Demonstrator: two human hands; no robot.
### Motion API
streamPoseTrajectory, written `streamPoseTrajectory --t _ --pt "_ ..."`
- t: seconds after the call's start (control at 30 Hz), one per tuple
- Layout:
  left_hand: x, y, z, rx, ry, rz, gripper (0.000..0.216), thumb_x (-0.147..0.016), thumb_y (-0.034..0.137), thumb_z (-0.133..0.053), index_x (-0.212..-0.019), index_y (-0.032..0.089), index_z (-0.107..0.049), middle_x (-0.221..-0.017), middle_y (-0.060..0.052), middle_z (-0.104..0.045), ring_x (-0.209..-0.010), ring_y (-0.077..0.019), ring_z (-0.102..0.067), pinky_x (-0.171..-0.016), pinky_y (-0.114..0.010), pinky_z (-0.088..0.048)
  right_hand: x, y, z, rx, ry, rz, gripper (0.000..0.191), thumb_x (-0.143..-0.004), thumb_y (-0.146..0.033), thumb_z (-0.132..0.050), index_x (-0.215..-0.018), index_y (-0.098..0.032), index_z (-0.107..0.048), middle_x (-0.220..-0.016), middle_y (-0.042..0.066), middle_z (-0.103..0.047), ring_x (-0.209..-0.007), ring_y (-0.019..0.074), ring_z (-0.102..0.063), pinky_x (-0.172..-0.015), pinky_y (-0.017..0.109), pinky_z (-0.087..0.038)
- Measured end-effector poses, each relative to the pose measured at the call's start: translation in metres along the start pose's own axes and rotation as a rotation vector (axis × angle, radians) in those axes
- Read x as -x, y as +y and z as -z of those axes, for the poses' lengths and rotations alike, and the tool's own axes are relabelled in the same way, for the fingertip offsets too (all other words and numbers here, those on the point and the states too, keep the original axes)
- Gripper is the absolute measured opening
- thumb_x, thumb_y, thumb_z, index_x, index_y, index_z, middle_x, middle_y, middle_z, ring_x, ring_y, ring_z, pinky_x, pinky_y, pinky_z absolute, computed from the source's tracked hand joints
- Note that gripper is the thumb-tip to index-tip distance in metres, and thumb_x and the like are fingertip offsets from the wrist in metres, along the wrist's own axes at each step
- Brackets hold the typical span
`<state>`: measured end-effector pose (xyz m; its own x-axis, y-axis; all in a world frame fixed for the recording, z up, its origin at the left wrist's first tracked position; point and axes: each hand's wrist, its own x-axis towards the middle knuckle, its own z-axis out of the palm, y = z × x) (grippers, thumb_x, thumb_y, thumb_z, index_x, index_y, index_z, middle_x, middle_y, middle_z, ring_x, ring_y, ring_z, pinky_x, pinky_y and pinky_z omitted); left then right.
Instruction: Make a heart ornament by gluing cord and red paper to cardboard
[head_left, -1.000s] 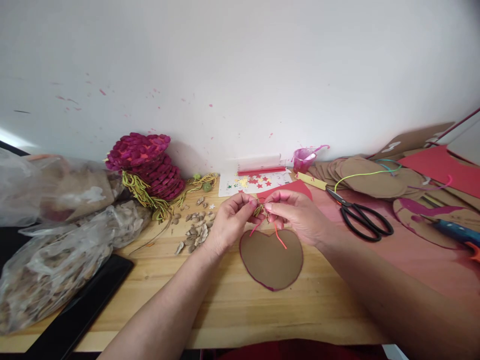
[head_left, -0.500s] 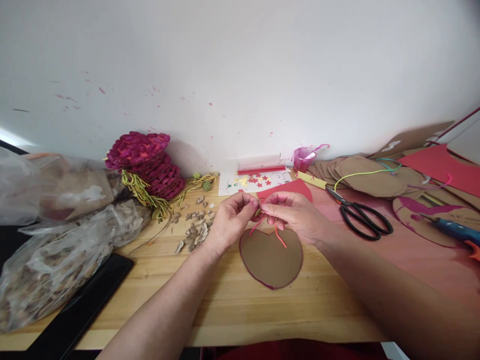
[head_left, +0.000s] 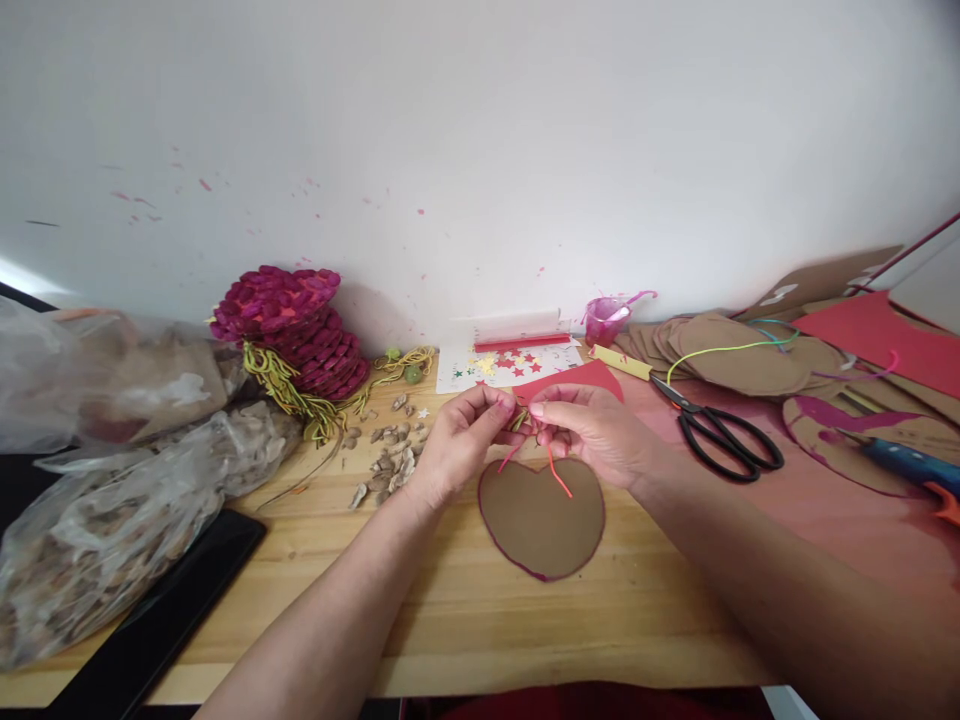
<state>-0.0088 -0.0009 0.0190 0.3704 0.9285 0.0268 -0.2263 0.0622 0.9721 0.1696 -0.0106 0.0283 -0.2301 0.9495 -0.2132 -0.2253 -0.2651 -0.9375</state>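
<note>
Above a brown cardboard heart with a purple edge, my left hand and my right hand meet with pinched fingertips. Between them is a thin cord; its pink and orange ends hang down over the top of the heart. A small yellow-green strand shows at the fingertips of both hands, partly covered by them. How the strand and cord are joined I cannot tell. Behind the hands lies a red paper piece.
Loose shells lie left of my hands, beside a stack of purple-painted pieces with yellow-green yarn. Black-handled scissors, cardboard pieces and a blue glue gun lie right. Star sequins rest on paper behind.
My fingertips have drawn slightly apart, the right ones shifting a little rightward, and more of the yellow-green strand shows between them. The heart stays in place.
</note>
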Motion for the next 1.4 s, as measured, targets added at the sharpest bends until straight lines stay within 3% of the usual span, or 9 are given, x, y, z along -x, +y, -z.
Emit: streamPoseTrajectory --t 0.2,0.3,0.5,0.77,0.97,1.2,1.4 --pt "0.004 0.001 -0.006 -0.204 0.03 -0.148 0.03 -0.071 0.03 -0.084 -0.088 0.016 -0.064 -0.086 -0.003 -0.067 -0.079 -0.0138 -0.065 -0.074 -0.025 -0.052 -0.002 0.001 0.0 -0.008 0.021 0.005 0.023 -0.066 -0.036 -0.082 -0.067 -0.018 -0.068 -0.062 0.0 -0.062 -0.052 0.0092 -0.048 -0.048 0.023 -0.034" --pt "0.003 0.001 -0.006 -0.241 0.074 -0.152 0.023 -0.078 0.032 -0.078 -0.084 0.015 -0.066 -0.08 -0.004 -0.069 -0.074 -0.0136 -0.064 -0.07 -0.025 -0.051 -0.003 0.003 0.0 -0.022 0.009 0.012 0.022 -0.068 -0.035 -0.081 -0.067 -0.018 -0.067 -0.063 0.0 -0.062 -0.054 0.0094 -0.048 -0.049 0.023 -0.034" --pt "0.0 0.001 -0.001 0.06 0.05 0.073 0.022 -0.076 0.031 -0.079 -0.081 0.012 -0.068 -0.081 -0.006 -0.072 -0.073 -0.0141 -0.068 -0.076 -0.028 -0.055 -0.002 0.003 0.001 -0.041 -0.003 0.002 0.024 -0.067 -0.035 -0.083 -0.068 -0.018 -0.067 -0.061 -0.001 -0.061 -0.053 0.0086 -0.049 -0.05 0.022 -0.035" --pt "-0.004 0.001 -0.001 0.343 0.157 0.306 0.007 -0.077 0.017 -0.071 -0.076 0.01 -0.07 -0.075 -0.006 -0.071 -0.062 -0.0111 -0.066 -0.066 -0.022 -0.056 0.001 0.001 -0.002 0.07 -0.002 0.032 0.022 -0.07 -0.035 -0.081 -0.072 -0.018 -0.066 -0.064 -0.001 -0.064 -0.056 0.0091 -0.053 -0.052 0.023 -0.039" --pt "-0.002 0.001 -0.001 0.293 0.124 0.215 0.013 -0.075 0.021 -0.075 -0.079 0.009 -0.073 -0.082 -0.008 -0.073 -0.065 -0.0121 -0.068 -0.068 -0.024 -0.057 0.0 0.002 -0.002 0.084 0.017 0.078 0.02 -0.072 -0.032 -0.079 -0.072 -0.018 -0.065 -0.064 -0.002 -0.063 -0.053 0.0084 -0.052 -0.05 0.023 -0.039" --pt "-0.002 0.002 0.001 0.234 0.087 0.2 0.016 -0.068 0.012 -0.077 -0.084 0.011 -0.076 -0.083 -0.007 -0.075 -0.065 -0.0129 -0.07 -0.071 -0.025 -0.057 0.0 0.002 -0.003 0.058 0.039 0.124 0.021 -0.072 -0.032 -0.079 -0.071 -0.017 -0.064 -0.064 -0.001 -0.063 -0.055 0.0089 -0.054 -0.05 0.023 -0.04" --pt "-0.002 0.002 0.004 0.161 0.045 0.172 0.019 -0.072 0.025 -0.083 -0.083 0.012 -0.075 -0.083 -0.005 -0.074 -0.069 -0.0123 -0.07 -0.072 -0.024 -0.057 0.0 0.002 -0.002 0.066 0.042 0.123 0.021 -0.073 -0.033 -0.078 -0.071 -0.017 -0.064 -0.062 -0.002 -0.061 -0.053 0.0083 -0.052 -0.051 0.023 -0.041"
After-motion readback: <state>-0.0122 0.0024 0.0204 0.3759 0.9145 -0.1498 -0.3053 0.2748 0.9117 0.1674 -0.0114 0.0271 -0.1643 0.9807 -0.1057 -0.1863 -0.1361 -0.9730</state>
